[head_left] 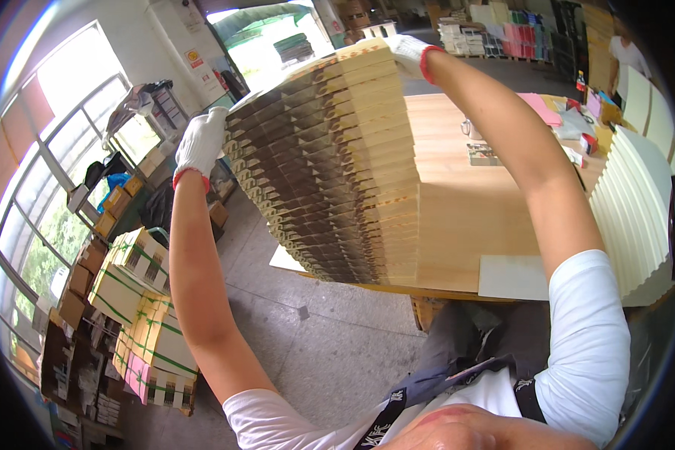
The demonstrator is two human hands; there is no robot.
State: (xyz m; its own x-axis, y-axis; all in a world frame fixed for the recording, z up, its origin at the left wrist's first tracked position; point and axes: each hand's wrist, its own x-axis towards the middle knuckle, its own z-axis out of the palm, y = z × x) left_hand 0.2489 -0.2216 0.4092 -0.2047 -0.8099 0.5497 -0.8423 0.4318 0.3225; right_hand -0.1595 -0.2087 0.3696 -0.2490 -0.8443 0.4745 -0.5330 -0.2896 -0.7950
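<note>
Left hand (200, 142) and right hand (407, 52), both in white gloves, clamp opposite ends of a fanned stack of flat brown-and-cream cardboard sheets (330, 165). Stack held raised above the wooden table (465, 210), lower edge at the table's near-left edge. Fanned cream sheets (634, 202) lie at right.

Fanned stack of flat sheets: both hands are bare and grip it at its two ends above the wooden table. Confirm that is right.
Not quite. The head view shows the left hand and right hand in white work gloves with red cuffs, not bare. They do grip the fanned stack of flat sheets at its two ends above the wooden table.
</note>
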